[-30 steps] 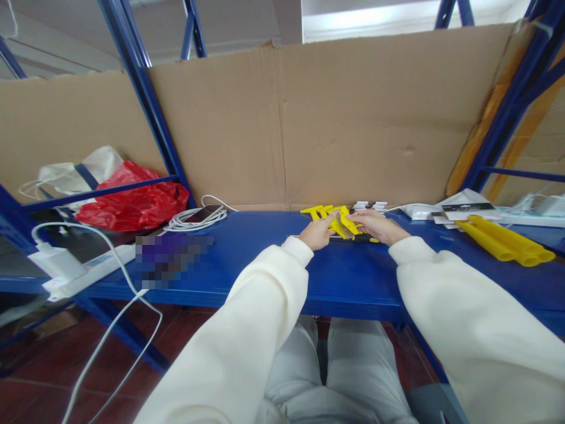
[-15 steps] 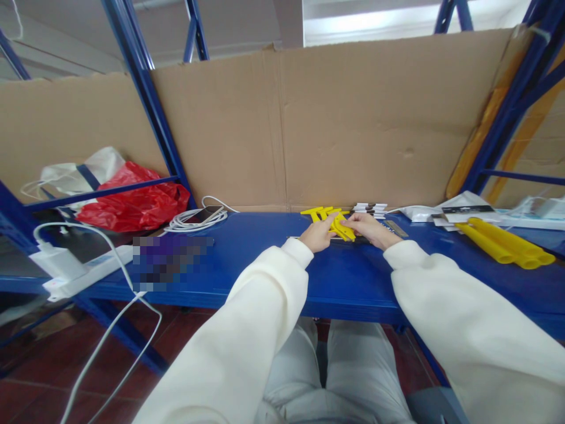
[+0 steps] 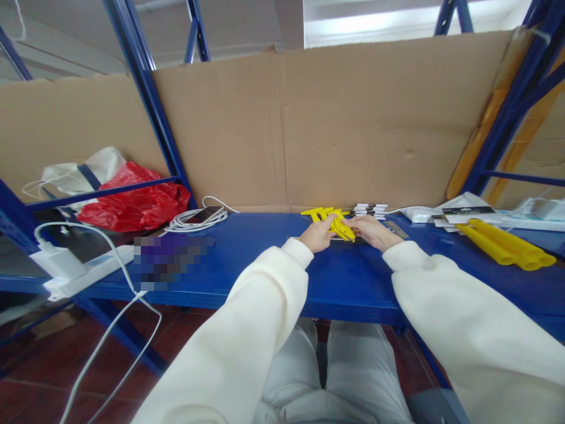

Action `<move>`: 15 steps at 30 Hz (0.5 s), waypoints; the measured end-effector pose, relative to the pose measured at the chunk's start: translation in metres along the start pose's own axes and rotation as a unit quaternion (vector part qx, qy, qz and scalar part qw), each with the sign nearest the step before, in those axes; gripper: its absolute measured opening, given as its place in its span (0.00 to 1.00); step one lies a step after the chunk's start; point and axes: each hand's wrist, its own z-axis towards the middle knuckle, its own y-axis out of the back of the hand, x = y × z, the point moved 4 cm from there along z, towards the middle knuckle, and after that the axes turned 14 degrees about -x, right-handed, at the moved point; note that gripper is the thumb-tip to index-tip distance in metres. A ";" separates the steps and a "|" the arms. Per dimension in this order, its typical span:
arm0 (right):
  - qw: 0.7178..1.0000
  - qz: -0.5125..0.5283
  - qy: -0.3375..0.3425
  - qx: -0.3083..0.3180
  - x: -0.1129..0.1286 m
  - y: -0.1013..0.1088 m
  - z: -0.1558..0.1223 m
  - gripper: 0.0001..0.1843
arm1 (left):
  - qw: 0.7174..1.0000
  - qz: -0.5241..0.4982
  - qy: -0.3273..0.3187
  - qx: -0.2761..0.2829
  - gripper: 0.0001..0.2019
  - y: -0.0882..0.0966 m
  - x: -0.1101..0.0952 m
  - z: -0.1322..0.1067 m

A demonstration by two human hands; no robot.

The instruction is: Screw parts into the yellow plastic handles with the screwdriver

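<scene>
Several flat yellow plastic T-shaped pieces (image 3: 329, 215) lie bunched at the back of the blue shelf (image 3: 265, 259). My left hand (image 3: 315, 234) rests at their left side, fingers curled, thumb and forefinger touching one piece. My right hand (image 3: 369, 228) comes in from the right, fingers closed in a pinch on the near end of a yellow piece. Both arms wear white sleeves. Just behind my right hand sit small white clips (image 3: 369, 208), and a thin flat strip (image 3: 396, 228) lies beside my right wrist.
Two yellow tubes (image 3: 503, 247) and white packets (image 3: 459, 211) lie at the right. A coiled white cable with a phone (image 3: 198, 218) is left of centre. A red bag (image 3: 132, 203) and a white power strip (image 3: 83, 268) sit far left. Cardboard (image 3: 353, 118) backs the shelf.
My right hand has shifted a little left and closed in on the yellow pieces, uncovering the thin strip by its wrist. My left hand has hardly moved.
</scene>
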 end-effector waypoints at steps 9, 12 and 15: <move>0.997 -0.033 0.074 0.000 0.001 -0.001 0.000 0.24 | 1.000 -0.006 -0.020 -0.011 0.24 -0.005 0.005 0.001; 0.991 -0.069 0.109 -0.024 0.002 0.000 -0.001 0.28 | 0.999 -0.003 -0.035 -0.014 0.22 -0.004 0.004 0.001; 0.986 -0.086 0.138 -0.036 0.004 0.001 -0.002 0.30 | 0.999 0.002 -0.043 -0.007 0.20 -0.004 0.004 0.000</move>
